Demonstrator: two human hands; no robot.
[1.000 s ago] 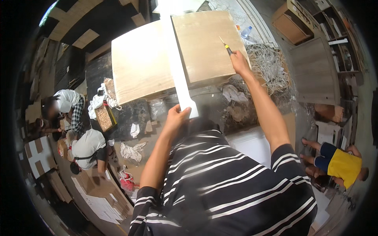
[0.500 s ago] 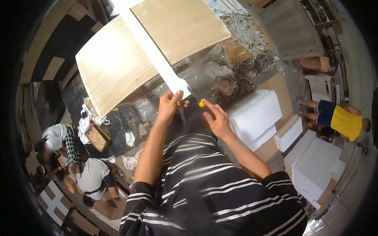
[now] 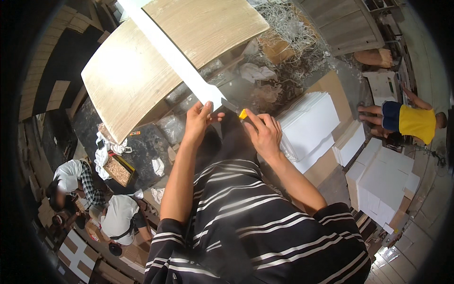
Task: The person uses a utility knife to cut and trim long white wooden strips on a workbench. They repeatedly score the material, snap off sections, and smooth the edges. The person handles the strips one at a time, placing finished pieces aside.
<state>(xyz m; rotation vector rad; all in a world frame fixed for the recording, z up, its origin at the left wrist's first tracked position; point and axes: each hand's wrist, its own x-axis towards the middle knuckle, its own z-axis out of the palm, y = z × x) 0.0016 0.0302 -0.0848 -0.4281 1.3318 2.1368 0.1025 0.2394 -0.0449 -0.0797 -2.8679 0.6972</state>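
Observation:
A long white strip lies slantwise across a light wood-grained panel, its near end jutting out past the panel's edge. My left hand pinches that near end, thumb on top. In my right hand is a yellow-handled knife, the forefinger stretched along the handle. Its grey blade reaches toward the strip's corner beside my left fingers; whether it touches the corner I cannot tell. Most of the handle is hidden under the right fingers.
White sheets are stacked on cardboard at right, with white boxes beyond. Shredded strips pile up at the far right. A box of shavings sits left. Two people work at lower left; another person is at far right.
The view has shifted slightly. Both hands, the strip's end and the knife appear a little higher in view. The blade remains by the corner, and the grips look the same.

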